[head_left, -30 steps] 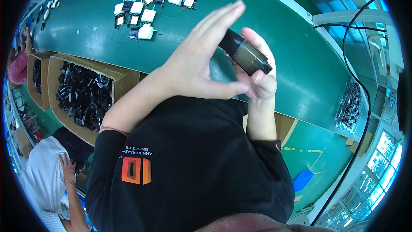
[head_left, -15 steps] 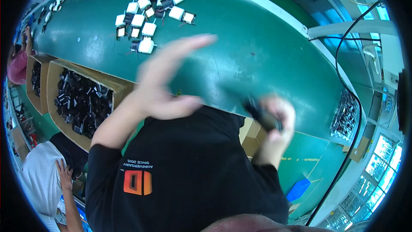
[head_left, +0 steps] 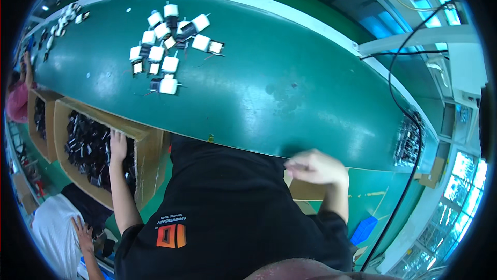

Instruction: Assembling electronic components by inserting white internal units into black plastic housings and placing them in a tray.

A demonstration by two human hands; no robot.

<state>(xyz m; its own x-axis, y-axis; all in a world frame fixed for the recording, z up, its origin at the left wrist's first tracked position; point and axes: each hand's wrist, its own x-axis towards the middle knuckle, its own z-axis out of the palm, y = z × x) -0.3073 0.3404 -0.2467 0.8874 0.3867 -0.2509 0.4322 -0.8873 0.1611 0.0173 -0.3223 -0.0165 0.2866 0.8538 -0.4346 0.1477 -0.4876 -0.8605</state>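
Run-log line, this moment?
left hand: over black plastic parts in brown cardboard box | right hand: blurred, at green tabletop edge | white-and-black cylindrical units: clustered on tabletop

The person wears a black shirt [head_left: 233,212] of plain cloth, with short, loose sleeves [head_left: 332,233]. On the left of the chest is a squarish orange logo [head_left: 171,235], with a dark figure inside and a dark upright line. Small pale lettering [head_left: 171,219] stands on its far side. The left hand [head_left: 118,146] and right hand [head_left: 317,167] are bare, as are both forearms [head_left: 124,193].

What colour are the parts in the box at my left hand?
The parts are black, best seen in the head view.
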